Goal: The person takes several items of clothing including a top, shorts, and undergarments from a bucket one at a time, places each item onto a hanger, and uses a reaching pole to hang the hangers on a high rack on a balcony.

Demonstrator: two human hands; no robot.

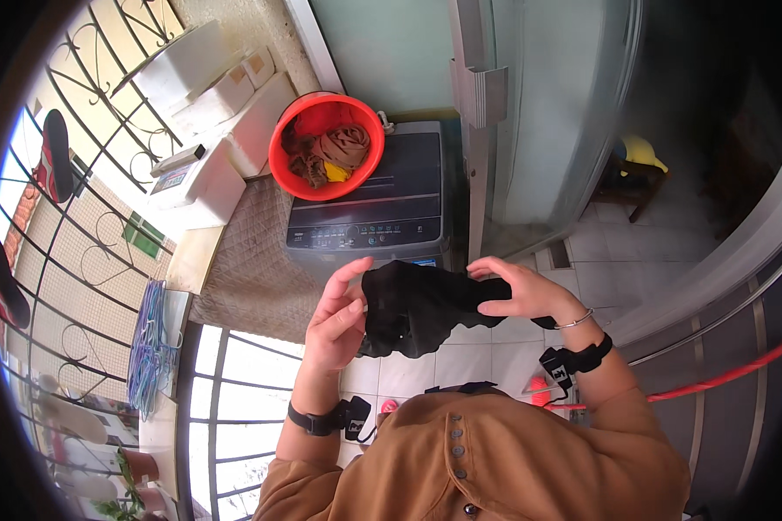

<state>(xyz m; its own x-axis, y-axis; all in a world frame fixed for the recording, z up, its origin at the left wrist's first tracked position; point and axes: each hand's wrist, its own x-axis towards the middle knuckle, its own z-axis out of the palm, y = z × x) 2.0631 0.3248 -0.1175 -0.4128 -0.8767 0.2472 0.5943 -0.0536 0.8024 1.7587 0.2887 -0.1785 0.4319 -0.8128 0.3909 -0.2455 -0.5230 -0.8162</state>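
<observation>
A black cloth garment [417, 306] is stretched out between my two hands, in front of my chest. My left hand [335, 316] is at its left edge, with the fingers bent and partly apart. My right hand [518, 290] has the thumb and fingers around its right end. Beyond the garment stands a dark top-loading washing machine [417, 169] with its lid down. A red plastic bucket [277, 159] rests on the back left of that lid, holding a brown cloth [345, 146], a yellow cloth [336, 172] and other fabric.
White foam boxes [202, 182] stand on the ledge at the left, beside window bars. A bundle of blue and purple hangers [150, 352] lies nearer. Right of the washer is a glass sliding door [534, 130]. A red pole [717, 378] crosses at the right.
</observation>
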